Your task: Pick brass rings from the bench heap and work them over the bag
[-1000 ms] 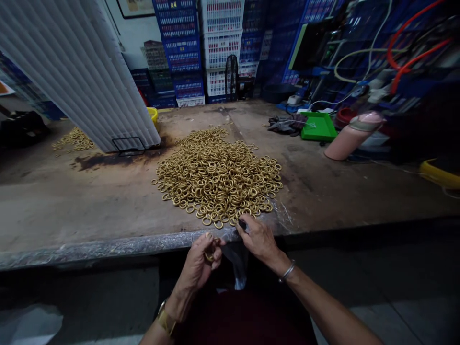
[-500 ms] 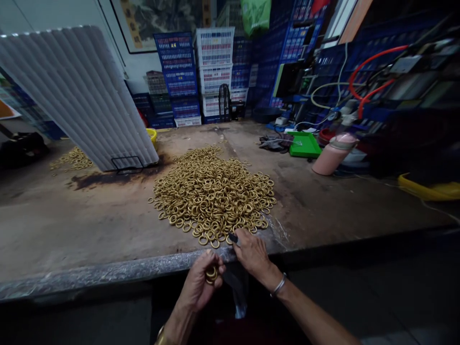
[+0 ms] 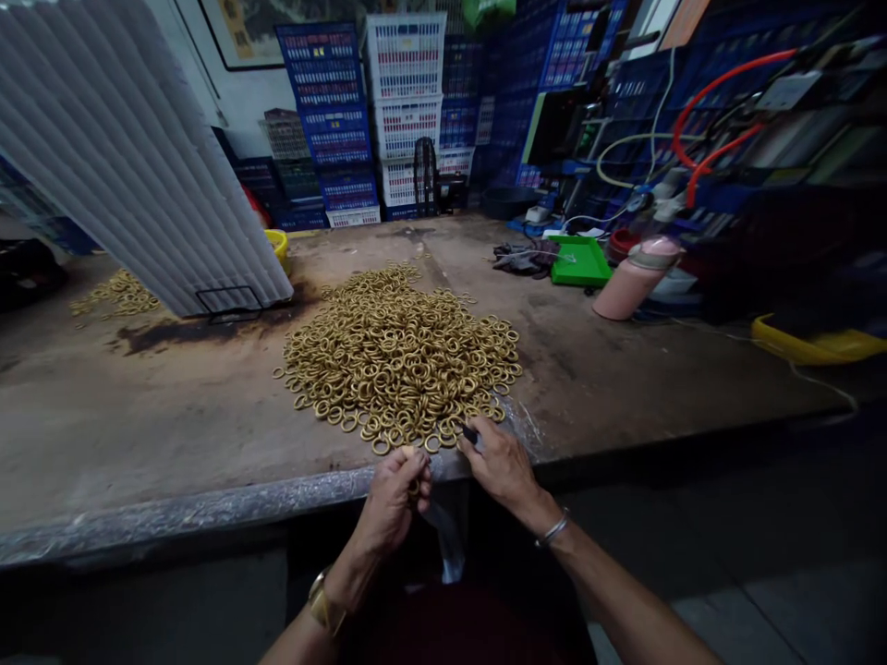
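A big heap of brass rings (image 3: 398,356) lies on the worn brown table (image 3: 139,416), reaching almost to the near edge. My left hand (image 3: 392,503) is at that edge, fingers closed around a few brass rings. My right hand (image 3: 503,462) rests on the table edge beside it, fingertips touching the nearest rings of the heap and pinching a small dark object. A clear plastic bag (image 3: 447,536) hangs below the edge between my hands.
A white corrugated panel (image 3: 131,157) leans at the left, with a smaller ring pile (image 3: 115,291) behind it. A green tray (image 3: 578,261), a pink bottle (image 3: 630,277) and a yellow bin (image 3: 810,346) stand at the right. Stacked blue and white crates (image 3: 374,111) line the back.
My left hand has risen from below the edge up to the table rim, still closed on rings. My right hand stays at the heap's near side. The view has shifted slightly.
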A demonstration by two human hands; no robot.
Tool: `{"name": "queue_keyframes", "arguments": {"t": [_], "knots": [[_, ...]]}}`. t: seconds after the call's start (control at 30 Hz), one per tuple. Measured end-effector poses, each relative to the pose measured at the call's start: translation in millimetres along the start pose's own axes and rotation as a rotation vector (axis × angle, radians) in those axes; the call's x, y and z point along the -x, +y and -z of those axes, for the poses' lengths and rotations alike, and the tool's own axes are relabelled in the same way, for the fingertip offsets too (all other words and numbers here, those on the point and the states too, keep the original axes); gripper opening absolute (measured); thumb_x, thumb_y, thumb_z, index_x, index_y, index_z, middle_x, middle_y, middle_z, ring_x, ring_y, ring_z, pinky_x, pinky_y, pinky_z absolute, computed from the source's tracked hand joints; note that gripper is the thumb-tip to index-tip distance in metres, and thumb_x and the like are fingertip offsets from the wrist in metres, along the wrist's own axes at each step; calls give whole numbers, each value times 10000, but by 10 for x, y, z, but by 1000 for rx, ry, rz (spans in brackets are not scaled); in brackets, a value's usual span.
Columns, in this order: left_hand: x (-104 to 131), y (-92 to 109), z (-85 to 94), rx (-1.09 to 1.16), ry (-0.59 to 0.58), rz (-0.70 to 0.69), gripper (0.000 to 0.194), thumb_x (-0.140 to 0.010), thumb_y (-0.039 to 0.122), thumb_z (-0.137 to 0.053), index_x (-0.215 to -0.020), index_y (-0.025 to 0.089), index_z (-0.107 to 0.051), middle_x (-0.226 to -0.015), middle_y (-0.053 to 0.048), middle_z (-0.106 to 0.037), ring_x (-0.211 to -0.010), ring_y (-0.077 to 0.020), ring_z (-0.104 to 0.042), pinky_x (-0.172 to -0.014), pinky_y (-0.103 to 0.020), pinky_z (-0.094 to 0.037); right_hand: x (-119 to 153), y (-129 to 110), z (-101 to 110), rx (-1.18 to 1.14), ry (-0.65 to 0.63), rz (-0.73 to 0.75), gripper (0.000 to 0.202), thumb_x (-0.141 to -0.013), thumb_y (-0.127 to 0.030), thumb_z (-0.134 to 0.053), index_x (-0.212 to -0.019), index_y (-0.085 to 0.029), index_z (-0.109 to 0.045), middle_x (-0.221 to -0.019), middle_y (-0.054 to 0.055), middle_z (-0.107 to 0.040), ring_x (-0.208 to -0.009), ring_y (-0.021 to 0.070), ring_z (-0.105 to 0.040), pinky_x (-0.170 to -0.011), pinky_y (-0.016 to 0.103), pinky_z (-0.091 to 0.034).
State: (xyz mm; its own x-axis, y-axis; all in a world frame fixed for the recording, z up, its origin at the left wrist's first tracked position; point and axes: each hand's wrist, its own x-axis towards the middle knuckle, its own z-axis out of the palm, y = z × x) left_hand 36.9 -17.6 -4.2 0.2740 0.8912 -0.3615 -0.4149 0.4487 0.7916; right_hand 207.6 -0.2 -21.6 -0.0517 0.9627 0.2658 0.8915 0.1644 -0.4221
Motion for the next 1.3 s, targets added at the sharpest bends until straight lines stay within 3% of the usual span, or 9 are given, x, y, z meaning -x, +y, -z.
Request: {"name": "queue_keyframes", "arguments": {"t": [0.23, 0.37, 0.53, 0.77, 0.9, 1.03, 1.13, 1.23, 1.3], "knots": [[-11, -41, -11, -38, 1, 15, 251, -691, 355, -637, -679, 152, -489, -582, 38, -492, -464, -51, -416, -381, -155, -303, 71, 142, -1, -49, 27, -4, 128, -811, -229, -465, -912, -171, -519, -872, 68, -624, -807, 181, -573, -666, 258, -386], [-13, -59, -14, -62, 5, 22, 251, -688, 355, -635, -672, 154, -486, -578, 39, -491, -454, -50, -408, -377, -156, -303, 86, 83, 19, 10, -33, 25, 181, -831, -291, -459, -966, -189, -524, -931, 62, -614, -822, 178, -567, -644, 254, -370], [6, -68, -20, -107, 24, 45, 258, -683, 361, -637, -669, 155, -483, -573, 41, -488, -444, -46, -401, -375, -151, -303, 44, -6, 43, 122, -105, -59, 159, -817, -324, -476, -917, -219, -542, -894, 35, -600, -750, 164, -558, -561, 245, -304], [2, -86, -40, -200, -8, 13, 264, -712, 393, -597, -675, 162, -475, -571, 46, -468, -436, -48, -391, -378, -152, -313, 9, 12, 33, 32, -61, -71, 161, -767, -282, -511, -905, -201, -523, -898, 40, -598, -740, 160, -552, -571, 238, -298], [-14, -110, -85, -400, 31, -105, 252, -762, 414, -524, -710, 169, -501, -534, 57, -442, -414, -55, -380, -384, -161, -317, 20, 10, 28, -86, -40, -116, 155, -767, -254, -482, -891, -191, -549, -728, 21, -612, -653, 151, -549, -569, 236, -316], [-32, -165, -108, -666, 106, -449, 147, -798, 305, -496, -843, 177, -551, -660, 13, -545, -571, -91, -497, -556, -205, -415, -21, -66, 23, -412, -32, -248, 122, -731, -274, -486, -755, -183, -563, -633, -7, -568, -578, 117, -510, -555, 214, -352], [-52, -212, -87, -844, 52, -656, 181, -789, 229, -506, -951, 176, -566, -786, -36, -612, -695, -129, -555, -670, -252, -439, -50, -159, 11, -719, -78, -346, 109, -679, -270, -514, -701, -172, -555, -608, -25, -532, -549, 92, -473, -521, 192, -364], [-63, -218, -68, -889, -4, -730, 208, -785, 193, -504, -980, 182, -576, -879, -64, -640, -785, -159, -583, -730, -281, -441, -41, -252, 2, -953, -165, -437, 133, -663, -290, -531, -703, -164, -547, -542, -55, -466, -452, 62, -385, -426, 173, -310], [-53, -188, -75, -861, 10, -709, 166, -787, 201, -506, -926, 185, -595, -844, -57, -647, -762, -161, -586, -717, -280, -440, -24, -303, 2, -1073, -208, -483, 158, -674, -317, -529, -708, -162, -531, -513, -72, -419, -400, 44, -316, -375, 167, -255]]}}
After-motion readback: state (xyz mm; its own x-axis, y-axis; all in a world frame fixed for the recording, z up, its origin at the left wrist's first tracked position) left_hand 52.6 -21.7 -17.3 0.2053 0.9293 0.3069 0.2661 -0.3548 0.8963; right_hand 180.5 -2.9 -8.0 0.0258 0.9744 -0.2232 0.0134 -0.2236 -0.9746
